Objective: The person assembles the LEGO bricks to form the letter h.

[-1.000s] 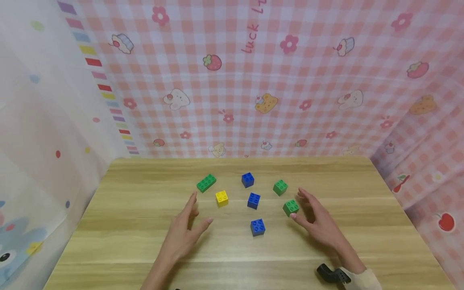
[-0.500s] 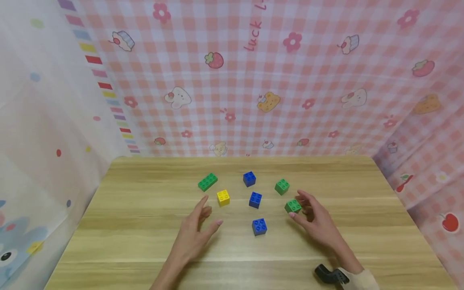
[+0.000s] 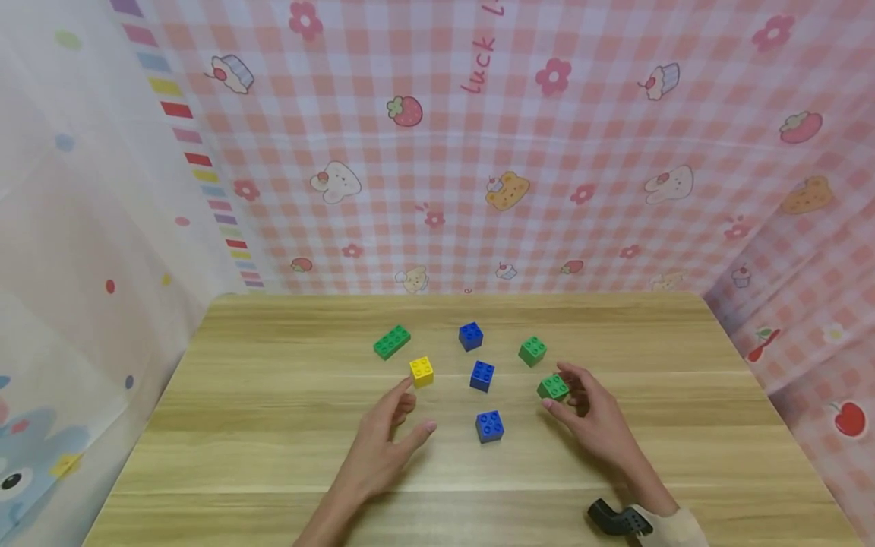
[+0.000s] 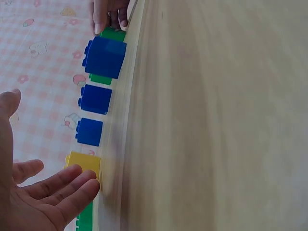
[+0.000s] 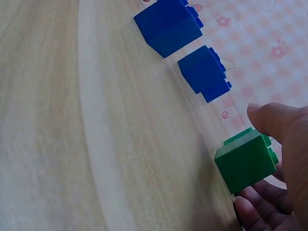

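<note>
In the head view my left hand [image 3: 383, 441] is just in front of the yellow brick [image 3: 421, 371]. Its index finger reaches the brick's near edge, though contact cannot be made out; its thumb points right and nothing is held. My right hand [image 3: 598, 418] stands around the nearer green brick [image 3: 552, 387], thumb in front and fingers on the right side. The right wrist view has the thumb [image 5: 267, 118] apart from this green brick [image 5: 248, 161], with the fingers lying beyond it. Between the hands sits a blue brick [image 3: 489, 427].
Two more blue bricks [image 3: 481, 376] stand farther back in the middle. A second green square brick [image 3: 532, 351] lies behind the right hand, and a long green brick [image 3: 392, 342] is at the back left. Checked cloth [image 3: 437, 167] hangs behind the wooden table [image 3: 225, 425].
My left hand has moved right and slightly toward me, ending in front of the yellow brick. The right hand's fingers have drawn a little closer around the green brick, which stays in place.
</note>
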A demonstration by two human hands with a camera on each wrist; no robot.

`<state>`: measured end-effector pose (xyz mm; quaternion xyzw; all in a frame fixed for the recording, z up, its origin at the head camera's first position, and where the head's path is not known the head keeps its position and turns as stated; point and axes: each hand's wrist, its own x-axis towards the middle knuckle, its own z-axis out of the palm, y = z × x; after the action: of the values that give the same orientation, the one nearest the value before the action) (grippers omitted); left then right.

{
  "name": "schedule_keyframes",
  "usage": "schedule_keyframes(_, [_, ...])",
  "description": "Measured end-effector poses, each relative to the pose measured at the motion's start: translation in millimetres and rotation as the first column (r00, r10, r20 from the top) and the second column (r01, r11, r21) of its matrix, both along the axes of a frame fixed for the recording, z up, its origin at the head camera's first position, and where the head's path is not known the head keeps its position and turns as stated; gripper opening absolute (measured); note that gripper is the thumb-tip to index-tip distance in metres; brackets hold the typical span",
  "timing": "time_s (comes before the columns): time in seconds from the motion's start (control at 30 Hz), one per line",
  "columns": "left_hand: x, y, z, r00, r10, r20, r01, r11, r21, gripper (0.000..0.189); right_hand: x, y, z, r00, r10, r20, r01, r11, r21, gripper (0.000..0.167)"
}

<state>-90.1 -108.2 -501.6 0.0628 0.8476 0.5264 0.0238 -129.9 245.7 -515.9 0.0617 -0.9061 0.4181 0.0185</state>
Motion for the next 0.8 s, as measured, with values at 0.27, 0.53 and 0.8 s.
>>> schedule_keyframes(0.27, [0.8, 11.8, -0.6, 0.998, -0.063, 0.024, 0.063, 0.998, 0.005, 0.072, 0.0, -1, -1.4, 1.0, -0.016, 0.006, 0.015, 1.0, 0.006, 0.065])
schedule_keyframes(0.53, [-0.2, 22.0, -2.0, 0.994, -0.106, 0.04, 0.103, 0.993, 0.065, 0.075, 0.2, -4, -3.8, 0.999, -0.05, 0.01, 0.05, 0.999, -0.009, 0.06])
schedule_keyframes(0.8, [-1.6, 35.4, -5.1, 0.99, -0.129, 0.06, 0.125, 0.99, 0.072, 0.073, 0.7, -5, -6.7, 0.996, -0.09, 0.016, 0.09, 0.996, -0.018, 0.055])
